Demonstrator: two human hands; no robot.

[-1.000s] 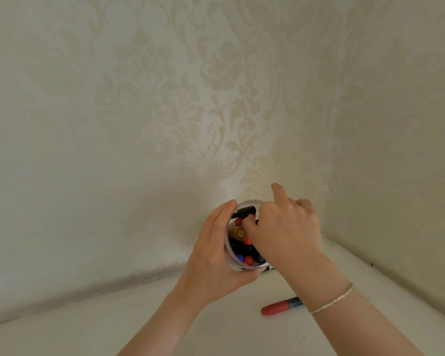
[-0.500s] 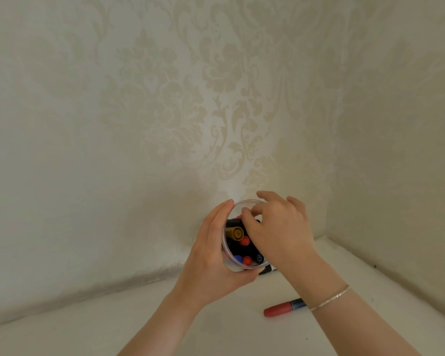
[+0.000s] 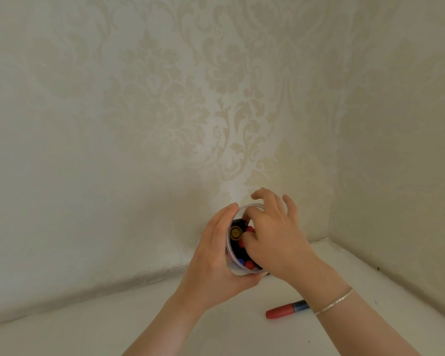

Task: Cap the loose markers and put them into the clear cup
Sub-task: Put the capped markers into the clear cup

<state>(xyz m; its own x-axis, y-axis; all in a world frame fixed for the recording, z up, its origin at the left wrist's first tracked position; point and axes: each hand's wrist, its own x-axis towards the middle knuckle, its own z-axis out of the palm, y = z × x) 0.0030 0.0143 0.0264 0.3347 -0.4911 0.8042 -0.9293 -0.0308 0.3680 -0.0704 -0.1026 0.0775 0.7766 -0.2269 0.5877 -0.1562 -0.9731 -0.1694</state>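
Gripping the round clear plastic cup (image 3: 232, 260) from its left side, my left hand (image 3: 211, 265) wraps the wall, thumb beneath. My right hand (image 3: 274, 240) covers the mouth, fingers loosely spread; whether they pinch anything is hidden. Red, blue and gold capped marker ends (image 3: 242, 242) show inside. A red-capped marker with a blue barrel (image 3: 287, 310) lies apart on the white tabletop (image 3: 113, 325), its far end behind my wrist. Patterned wallpaper walls (image 3: 165, 111) close behind and right.

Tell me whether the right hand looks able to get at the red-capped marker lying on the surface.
Probably yes. The red-capped marker lies in the open beside the right forearm, nothing on it. The right hand is at the clear cup, which the left hand holds, so it must draw back first.
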